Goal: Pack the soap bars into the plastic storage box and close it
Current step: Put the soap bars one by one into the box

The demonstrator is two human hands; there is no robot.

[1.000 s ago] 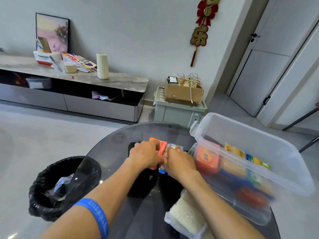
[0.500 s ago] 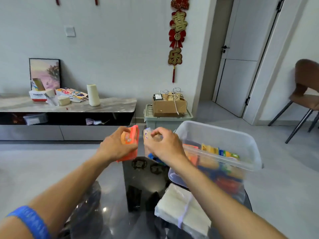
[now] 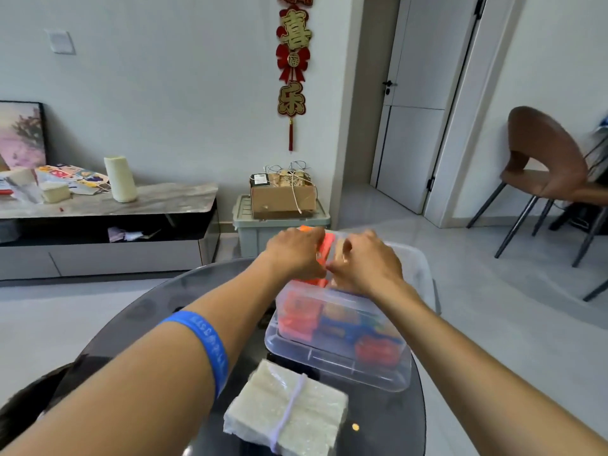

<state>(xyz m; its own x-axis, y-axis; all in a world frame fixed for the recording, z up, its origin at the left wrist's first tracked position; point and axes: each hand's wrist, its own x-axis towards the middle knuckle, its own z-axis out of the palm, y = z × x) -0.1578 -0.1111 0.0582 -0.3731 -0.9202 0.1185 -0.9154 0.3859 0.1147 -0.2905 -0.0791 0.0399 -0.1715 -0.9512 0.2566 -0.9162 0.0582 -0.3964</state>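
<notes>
Orange soap bar [image 3: 325, 248] being held above box [image 3: 339, 363], at its far side, pinched in left hand [image 3: 294, 255] grip. Right hand [image 3: 365, 263] closing on pale packet [image 3: 342, 248] just beside orange bar; packet's kind unclear. Box sitting at table [image 3: 138, 311] right edge, clear plastic, open on top, holding orange, blue, red packs [image 3: 301, 315]. White wrapped block [image 3: 286, 409] lying at table near edge, just before box. Blue wristband [image 3: 205, 343] sitting on left forearm.
</notes>
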